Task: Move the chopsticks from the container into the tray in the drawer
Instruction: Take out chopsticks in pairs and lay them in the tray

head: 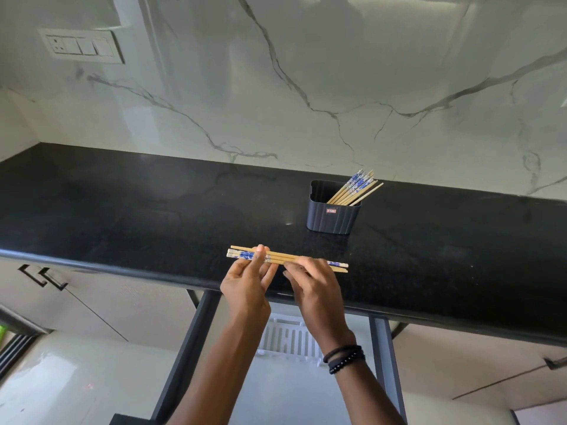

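Observation:
A small bundle of wooden chopsticks (277,257) with blue-patterned ends lies level over the front of the black countertop (122,210). My left hand (248,280) grips its left part, fingers curled round the sticks. My right hand (313,286) holds the right part from above. A dark ribbed container (333,214) stands behind to the right, with several more chopsticks (356,188) leaning out of it. Below my wrists the drawer (196,332) is pulled out, and a white slotted tray (288,335) lies in it, partly hidden by my arms.
A marble backsplash (306,87) rises behind the counter, with a switch plate (81,46) at upper left. Cabinet doors with dark handles (43,276) sit left of the drawer. The drawer's dark side rails (385,348) flank the tray.

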